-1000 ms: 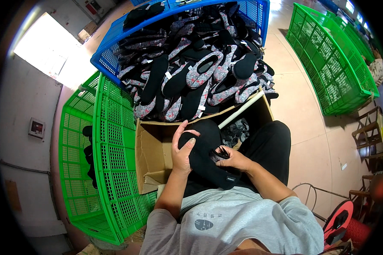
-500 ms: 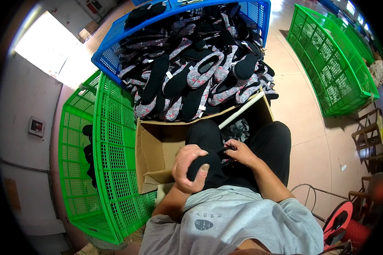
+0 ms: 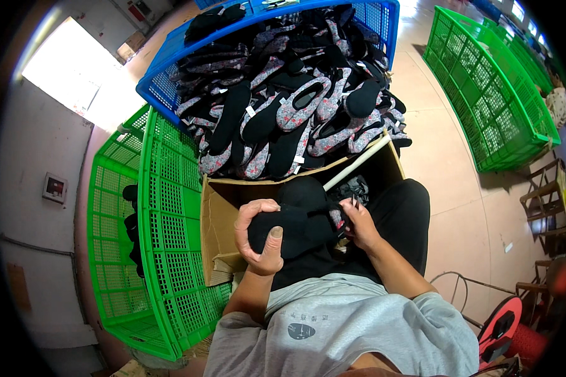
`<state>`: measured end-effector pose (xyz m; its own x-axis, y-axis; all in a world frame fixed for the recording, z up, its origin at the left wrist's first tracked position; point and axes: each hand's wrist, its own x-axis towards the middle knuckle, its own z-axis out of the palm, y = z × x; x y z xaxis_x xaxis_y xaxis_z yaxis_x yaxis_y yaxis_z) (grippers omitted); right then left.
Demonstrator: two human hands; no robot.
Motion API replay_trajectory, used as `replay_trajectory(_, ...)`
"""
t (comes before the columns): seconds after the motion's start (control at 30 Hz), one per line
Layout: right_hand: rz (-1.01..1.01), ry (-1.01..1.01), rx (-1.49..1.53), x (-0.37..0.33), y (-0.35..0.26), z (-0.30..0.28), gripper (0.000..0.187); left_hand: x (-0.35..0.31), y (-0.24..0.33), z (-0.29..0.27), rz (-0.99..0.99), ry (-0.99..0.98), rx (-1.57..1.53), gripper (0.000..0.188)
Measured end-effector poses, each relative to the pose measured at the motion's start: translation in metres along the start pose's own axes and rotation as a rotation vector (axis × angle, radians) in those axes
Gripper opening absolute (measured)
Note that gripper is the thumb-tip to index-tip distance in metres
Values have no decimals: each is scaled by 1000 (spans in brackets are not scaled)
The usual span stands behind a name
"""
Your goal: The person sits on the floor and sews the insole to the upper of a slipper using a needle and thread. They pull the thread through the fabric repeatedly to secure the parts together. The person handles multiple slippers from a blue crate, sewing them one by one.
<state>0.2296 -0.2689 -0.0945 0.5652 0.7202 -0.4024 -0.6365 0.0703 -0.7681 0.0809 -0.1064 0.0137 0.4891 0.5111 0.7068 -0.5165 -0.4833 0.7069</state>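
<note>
A black slipper (image 3: 289, 231), its sole side up, lies over my lap. My left hand (image 3: 262, 261) is wrapped round one rounded end, with the thumb on top and the fingers around the far edge. At the other end, where a bit of pink and grey floral fabric shows, my right hand (image 3: 362, 227) is closed with thumb and fingers pinched together. A thin shiny tip pokes up between those fingers; what it belongs to is too small to tell. Dark trousers beneath blend with the slipper, so its outline is partly lost.
A heap of floral and black slippers (image 3: 302, 103) spills from a blue crate (image 3: 160, 69) in front. Below it stands a cardboard box (image 3: 223, 210) with a pale rod (image 3: 358, 162) across. Green crates (image 3: 170, 232) flank my left; another green crate (image 3: 484, 94) stands far right.
My left hand has moved slightly left and up, and the slipper's black underside now shows broadly. My right hand has risen slightly, with floral fabric and the shiny tip now visible.
</note>
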Motion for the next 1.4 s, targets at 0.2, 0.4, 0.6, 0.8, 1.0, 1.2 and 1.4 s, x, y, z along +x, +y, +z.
replay_trajectory(0.2,145,154,-27,26,27,-14,29,2,-2,1,26,12,-21,53)
replay_trajectory(0.4,283,-159,121,23,35,-25,30,-5,-8,2,-80,4,-79,59)
replay_trajectory(0.6,294,-3,230,15,23,-4,16,-2,-14,11,-189,93,-241,68)
replay_trajectory(0.8,161,7,219,13,20,-2,10,-4,-22,18,-401,290,-482,65)
replay_trajectory(1.0,92,-13,315,13,25,-7,12,0,-27,20,-448,395,-555,50)
replay_trajectory(1.2,49,-33,352,13,26,-6,20,0,-23,15,-563,463,-582,43)
replay_trajectory(1.4,56,-25,358,15,30,-8,19,3,-22,17,-601,503,-541,38)
